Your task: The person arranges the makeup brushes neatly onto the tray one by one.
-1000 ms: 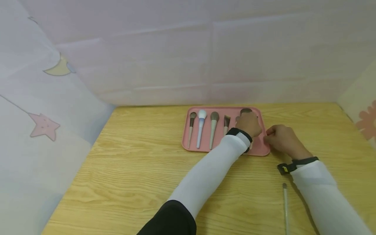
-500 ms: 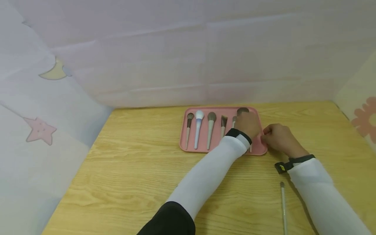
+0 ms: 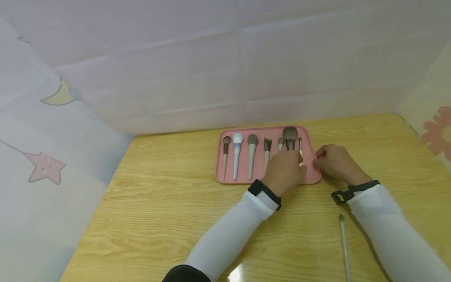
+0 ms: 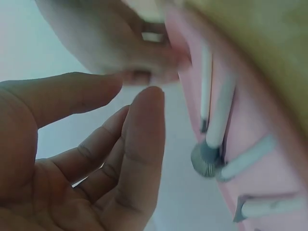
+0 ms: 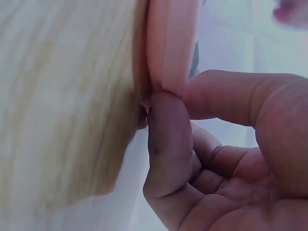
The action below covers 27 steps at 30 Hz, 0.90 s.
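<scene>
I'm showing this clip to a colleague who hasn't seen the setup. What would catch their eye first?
A pink tray at the far middle of the wooden table holds a row of makeup brushes, bristles pointing away. Both hands meet at its right end: the right hand pinches the tray's rim, while the left hand hovers, fingers relaxed, over the brushes there. One more brush lies alone on the table near the right sleeve.
</scene>
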Each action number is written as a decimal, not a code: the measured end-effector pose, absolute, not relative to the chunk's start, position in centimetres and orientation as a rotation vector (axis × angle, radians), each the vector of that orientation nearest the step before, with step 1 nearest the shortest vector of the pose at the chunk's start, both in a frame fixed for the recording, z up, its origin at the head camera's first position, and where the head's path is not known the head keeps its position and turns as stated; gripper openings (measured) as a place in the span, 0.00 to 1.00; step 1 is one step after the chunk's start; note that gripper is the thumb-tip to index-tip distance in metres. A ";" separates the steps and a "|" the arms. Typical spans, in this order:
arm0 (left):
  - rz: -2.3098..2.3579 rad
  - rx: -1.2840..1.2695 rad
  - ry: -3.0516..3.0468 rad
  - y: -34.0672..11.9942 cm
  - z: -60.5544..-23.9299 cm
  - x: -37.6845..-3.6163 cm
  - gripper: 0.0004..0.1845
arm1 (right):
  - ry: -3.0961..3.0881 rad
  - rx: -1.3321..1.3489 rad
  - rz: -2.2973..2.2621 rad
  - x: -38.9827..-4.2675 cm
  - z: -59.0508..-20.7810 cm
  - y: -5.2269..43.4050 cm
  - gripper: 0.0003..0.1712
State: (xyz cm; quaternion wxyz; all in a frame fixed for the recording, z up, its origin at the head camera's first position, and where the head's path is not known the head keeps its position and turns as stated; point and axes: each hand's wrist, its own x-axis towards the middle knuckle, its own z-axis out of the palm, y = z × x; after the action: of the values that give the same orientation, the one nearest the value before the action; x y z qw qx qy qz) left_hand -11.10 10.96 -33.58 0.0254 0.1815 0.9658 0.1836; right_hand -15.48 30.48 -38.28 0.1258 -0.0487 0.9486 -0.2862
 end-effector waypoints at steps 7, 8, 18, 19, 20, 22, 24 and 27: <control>0.531 0.729 2.900 11.4 -35.3 -6.0 0.07 | 2.758 -0.134 -0.845 -15.0 -37.9 31.4 0.21; 0.511 0.749 2.893 11.5 -35.6 -5.5 0.05 | 2.755 -0.131 -0.844 -15.0 -37.8 31.4 0.21; 0.372 0.883 2.881 12.7 -36.2 -2.9 0.22 | 2.773 -0.144 -0.857 -15.2 -37.4 31.6 0.21; 0.362 0.902 2.873 12.8 -36.2 -2.8 0.20 | 2.778 -0.151 -0.855 -15.3 -37.3 31.6 0.21; 0.353 0.917 2.860 13.0 -36.2 -2.7 0.19 | 2.781 -0.152 -0.851 -15.4 -37.2 31.6 0.20; 0.318 0.961 2.837 13.3 -36.2 -2.2 0.16 | 2.779 -0.146 -0.847 -15.5 -37.1 31.6 0.21; 0.284 0.999 2.809 13.7 -36.2 -1.6 0.13 | 2.779 -0.146 -0.841 -15.4 -37.1 31.6 0.21; 0.242 1.037 2.773 14.7 -36.4 -0.5 0.13 | 2.780 -0.149 -0.833 -15.4 -37.1 31.6 0.21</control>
State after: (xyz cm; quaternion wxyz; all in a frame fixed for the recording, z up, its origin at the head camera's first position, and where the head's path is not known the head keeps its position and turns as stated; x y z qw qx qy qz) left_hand -0.51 14.67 -36.37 0.0856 0.3478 0.9301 0.0811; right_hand -15.40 31.64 -37.11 0.1176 -0.0509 0.9500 -0.2846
